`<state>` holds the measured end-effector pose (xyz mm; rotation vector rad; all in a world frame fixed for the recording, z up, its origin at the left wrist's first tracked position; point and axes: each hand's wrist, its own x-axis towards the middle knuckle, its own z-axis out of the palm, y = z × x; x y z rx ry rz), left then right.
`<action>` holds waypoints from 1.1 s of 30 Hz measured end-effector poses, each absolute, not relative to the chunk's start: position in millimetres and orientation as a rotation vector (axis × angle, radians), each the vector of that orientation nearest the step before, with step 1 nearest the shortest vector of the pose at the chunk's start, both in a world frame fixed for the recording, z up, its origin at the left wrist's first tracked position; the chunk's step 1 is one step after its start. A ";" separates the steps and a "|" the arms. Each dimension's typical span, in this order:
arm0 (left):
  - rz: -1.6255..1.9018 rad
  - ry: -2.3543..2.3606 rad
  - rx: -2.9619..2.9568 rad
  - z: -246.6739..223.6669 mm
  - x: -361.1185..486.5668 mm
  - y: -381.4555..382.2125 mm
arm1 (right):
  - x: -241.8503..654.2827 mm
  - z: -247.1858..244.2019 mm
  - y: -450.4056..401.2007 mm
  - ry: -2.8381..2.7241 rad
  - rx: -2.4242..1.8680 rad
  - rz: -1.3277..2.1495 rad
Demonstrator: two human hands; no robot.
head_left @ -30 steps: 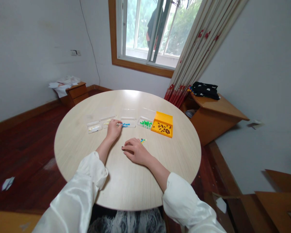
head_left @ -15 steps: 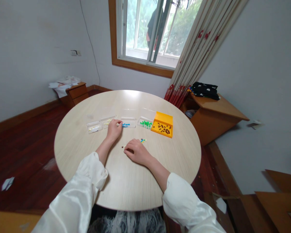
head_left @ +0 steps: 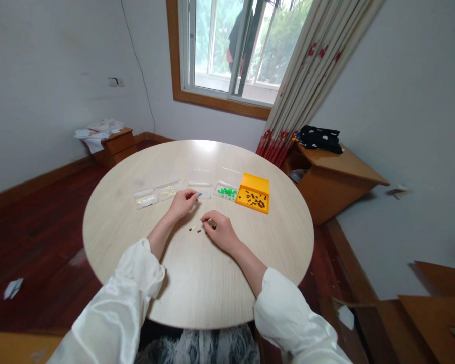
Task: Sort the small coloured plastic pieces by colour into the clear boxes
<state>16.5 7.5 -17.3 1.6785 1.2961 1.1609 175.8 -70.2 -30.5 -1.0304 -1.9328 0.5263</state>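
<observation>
Reaching across a round table point(head_left: 197, 298), your left hand point(head_left: 183, 203) curls narrowly, a blue piece point(head_left: 200, 193) at its fingertips (gripped or merely beside them, you cannot tell) by a clear box point(head_left: 205, 190); your right hand point(head_left: 220, 230) bends near small brown pieces point(head_left: 199, 231), its hold unclear.

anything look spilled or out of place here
Small brown and pale pieces lie loose on the round table, outside the yellow box, perhaps deliberately. A white scrap, probably paper, lies on the dark red floor at far left, like dropped litter.

Left hand point(head_left: 184, 203) farther right, seemingly with a blue piece point(head_left: 200, 193), brown piece point(head_left: 199, 231) newly bare beside right hand point(head_left: 220, 231).
</observation>
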 end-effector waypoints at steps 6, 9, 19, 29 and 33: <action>0.732 0.925 1.642 -6.9 22.7 -10.1 | 181.6 -23.6 -64.4 -1.637 -1.116 0.526; 0.688 0.890 1.639 -5.1 24.1 -14.5 | 181.2 -23.5 -63.7 -1.604 -1.118 0.525; 0.610 0.816 1.584 -8.4 23.6 -14.1 | 183.4 -21.4 -64.3 -1.590 -1.129 0.502; 0.707 0.888 1.613 -3.9 22.3 -14.7 | 182.5 -24.7 -62.5 -1.575 -1.075 0.528; 0.727 0.896 1.605 1.1 22.2 -15.1 | 182.7 -26.4 -61.0 -1.566 -1.072 0.517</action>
